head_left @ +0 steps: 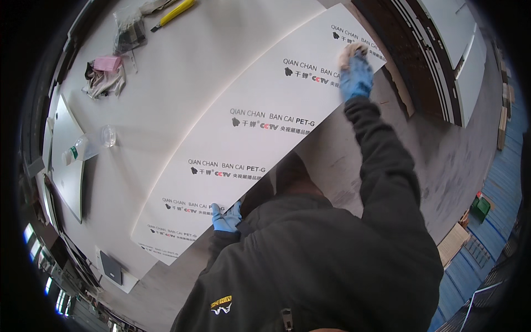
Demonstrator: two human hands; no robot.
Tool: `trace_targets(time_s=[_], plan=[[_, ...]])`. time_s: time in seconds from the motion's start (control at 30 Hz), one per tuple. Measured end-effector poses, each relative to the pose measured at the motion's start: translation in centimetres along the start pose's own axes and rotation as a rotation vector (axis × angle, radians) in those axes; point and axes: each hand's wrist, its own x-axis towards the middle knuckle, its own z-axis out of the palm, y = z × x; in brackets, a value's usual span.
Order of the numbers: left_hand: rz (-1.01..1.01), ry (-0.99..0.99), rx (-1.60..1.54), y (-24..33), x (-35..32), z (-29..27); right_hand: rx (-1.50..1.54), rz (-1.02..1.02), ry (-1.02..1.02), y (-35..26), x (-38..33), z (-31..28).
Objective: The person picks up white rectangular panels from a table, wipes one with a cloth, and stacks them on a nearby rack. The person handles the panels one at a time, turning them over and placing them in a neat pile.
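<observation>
A long white panel (210, 145) with rows of printed marks lies slantwise across the white table (166, 66), its near edge along my body. My right hand (357, 80), in a blue glove, is stretched out to the panel's far right end. It presses a pale, crumpled cloth (350, 52) on the panel's surface. Close to my body, my left hand (227, 217), also in a blue glove, grips the panel's near edge; some of its fingers are hidden.
At the left lie a clear plastic bottle (91, 145), a pink-topped bundle of cloth (108, 69), a clear bag with dark contents (130, 33) and a yellow utility knife (174, 14). Dark framed boards (412, 50) stand at the far right. A dark flat object (111, 269) rests lower left.
</observation>
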Motion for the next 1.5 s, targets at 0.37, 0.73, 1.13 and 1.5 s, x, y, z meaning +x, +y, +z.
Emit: trace_targets(time_s=[0.37,0.73,1.13,1.5], plan=[[-0.119,-0.111,-0.095,0.4,0.6,-0.6,0.215,-0.575,-0.477,-20.3,-17.3,-4.0],[0.119,0.140,-0.142,-2.7,-1.5,3.4,0.215,-0.340,-0.084,-20.5,-6.7,1.3],[0.124,-0.038,-0.139,-1.2,-2.9,1.7,0.295,-0.132,-0.378,-15.4,0.9,-1.2],[0.424,0.106,-0.279,13.0,-8.5,-10.1,0.761,-0.464,-0.198,-43.1,-8.6,-2.7]])
